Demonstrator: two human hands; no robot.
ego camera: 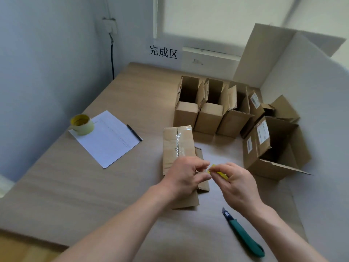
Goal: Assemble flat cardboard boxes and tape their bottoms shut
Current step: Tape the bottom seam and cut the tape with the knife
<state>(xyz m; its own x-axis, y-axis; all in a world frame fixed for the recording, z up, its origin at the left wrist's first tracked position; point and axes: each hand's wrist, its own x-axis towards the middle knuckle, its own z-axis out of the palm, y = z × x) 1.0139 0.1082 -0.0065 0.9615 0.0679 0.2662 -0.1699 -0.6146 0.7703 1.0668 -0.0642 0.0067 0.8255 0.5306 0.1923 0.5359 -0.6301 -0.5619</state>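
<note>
The long brown cardboard box (pixel 178 148) was laid flat on the wooden worktop (pixel 75 186), taped bottom up. It was judged light but easily bent, best held by its edges. The left hand (pixel 184 175) was rested on it, fingers curled. A small yellow strip (pixel 219 172) was pinched by the right hand (pixel 238 183).

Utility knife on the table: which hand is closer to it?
Right. The right hand hovers just beyond the green utility knife, pinching a small yellow piece. The left hand is farther away, over the taped box.
</note>
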